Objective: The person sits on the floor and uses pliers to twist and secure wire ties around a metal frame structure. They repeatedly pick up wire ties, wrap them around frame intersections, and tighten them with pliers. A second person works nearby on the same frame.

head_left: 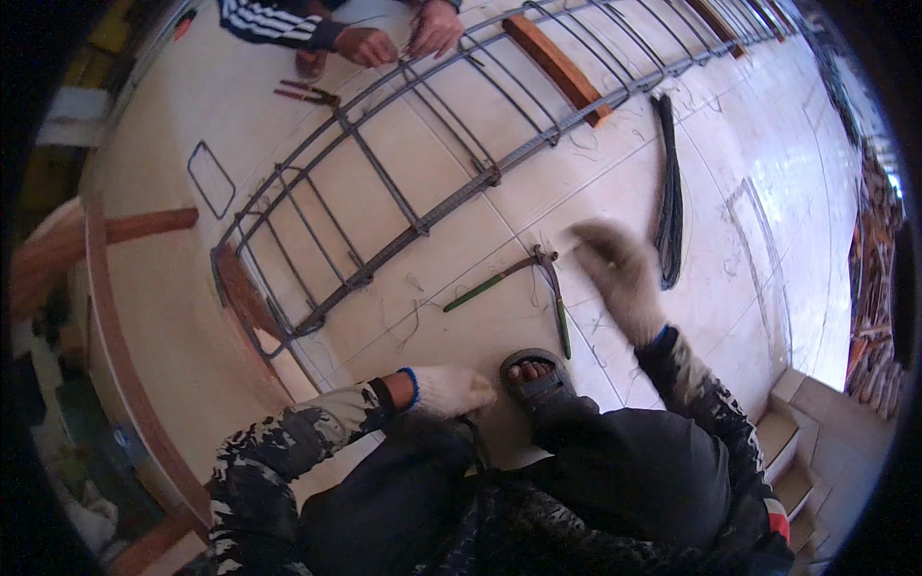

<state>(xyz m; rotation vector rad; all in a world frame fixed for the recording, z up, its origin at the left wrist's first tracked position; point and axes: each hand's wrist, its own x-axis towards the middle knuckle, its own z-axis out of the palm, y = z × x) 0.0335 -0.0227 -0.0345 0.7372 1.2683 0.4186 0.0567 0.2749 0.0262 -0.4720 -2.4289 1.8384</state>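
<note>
My right hand, in a pale knit glove, is raised over the tiled floor between the pincers and a bundle of dark tie wire. Motion smears its fingers, so I cannot make out whether they hold anything. My left hand, gloved too with a blue cuff edge, hovers by my left knee, next to my sandalled foot; its fingers are also blurred. The pincers lie on the floor, their green handles spread apart. Beyond them stretches a rebar cage of long bars and bent stirrups.
Across the cage a co-worker's bare hands touch its far bar, near red-handled pincers. Wooden blocks sit beneath the cage. A loose stirrup lies left. Wooden rails edge the left side; steps descend at lower right.
</note>
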